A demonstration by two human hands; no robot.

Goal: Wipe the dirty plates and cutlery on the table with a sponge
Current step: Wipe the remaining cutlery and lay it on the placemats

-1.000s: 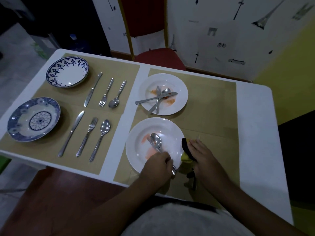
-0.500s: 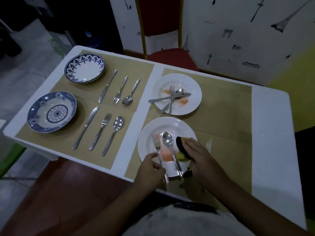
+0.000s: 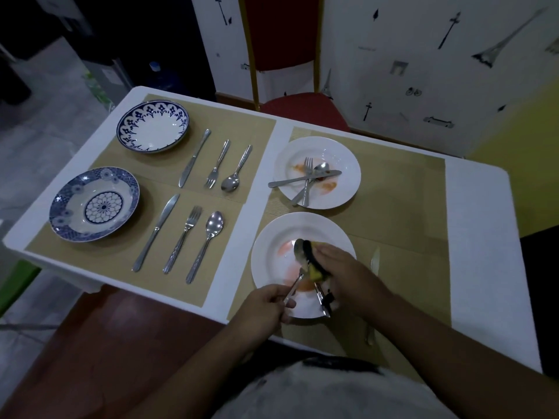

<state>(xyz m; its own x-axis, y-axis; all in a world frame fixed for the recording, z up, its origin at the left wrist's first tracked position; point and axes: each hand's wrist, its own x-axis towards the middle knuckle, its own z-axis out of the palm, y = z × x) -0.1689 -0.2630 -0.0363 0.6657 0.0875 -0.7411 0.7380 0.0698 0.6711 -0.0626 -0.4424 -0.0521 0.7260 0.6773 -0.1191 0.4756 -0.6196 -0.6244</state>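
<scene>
Four mats (image 3: 393, 189) on white bench (image 3: 478, 237), red chair (image 3: 302, 107) behind, my left hand (image 3: 263, 306) pinching fork (image 3: 295, 284), my right hand (image 3: 344, 273) gripping sponge (image 3: 313, 269).

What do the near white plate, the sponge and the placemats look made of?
Near white plate: probably glazed ceramic, glossy white with soft reflections.
Sponge: yellow foam with a dark scouring layer, matte.
Placemats: likely woven vinyl or fibre, tan with fine ribbing.

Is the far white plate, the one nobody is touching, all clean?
No, the far white plate has orange smears on it around the crossed knife, fork and spoon.
</scene>
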